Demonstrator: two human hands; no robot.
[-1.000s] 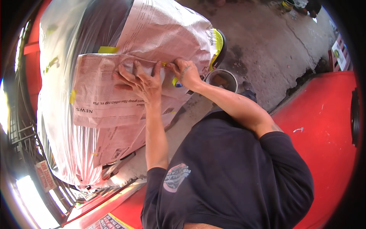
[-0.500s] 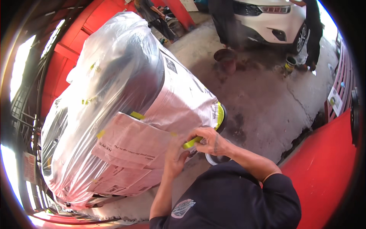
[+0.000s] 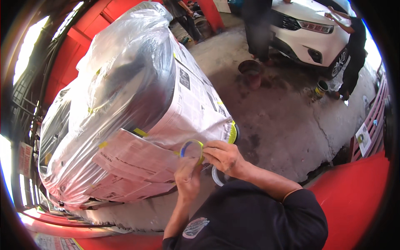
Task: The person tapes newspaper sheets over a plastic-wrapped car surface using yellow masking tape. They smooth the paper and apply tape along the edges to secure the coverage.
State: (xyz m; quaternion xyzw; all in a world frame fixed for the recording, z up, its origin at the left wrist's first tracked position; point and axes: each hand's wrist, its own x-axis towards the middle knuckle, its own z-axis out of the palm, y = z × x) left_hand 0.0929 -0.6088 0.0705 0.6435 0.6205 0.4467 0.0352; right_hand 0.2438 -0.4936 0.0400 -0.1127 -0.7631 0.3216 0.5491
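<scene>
A roll of yellow-green masking tape [image 3: 201, 155], with blue showing inside its ring, is held up between my hands. My left hand [image 3: 187, 177] grips the roll from below. On its right side, my right hand [image 3: 225, 157] pinches at the edge of the tape; the fingertips partly hide what they hold. Just beyond the hands stands a vehicle wrapped in clear plastic film [image 3: 121, 75]. Newspaper sheets [image 3: 129, 156] cover its near part, fixed with short strips of yellow tape [image 3: 140, 132]. More yellow tape [image 3: 232, 132] runs along the lower right corner of the paper.
A white car [image 3: 308, 37] stands at the far right with people [image 3: 354, 50] beside it. Dark red bucket [image 3: 251, 73] and a smaller black-and-yellow pail [image 3: 320, 89] sit on the concrete floor. A red surface [image 3: 346, 200] rises close on my right.
The tape roll has turned so its open ring shows. My right hand has shifted slightly left at its edge. The view has moved, and a person by the white car now reaches over its hood.
</scene>
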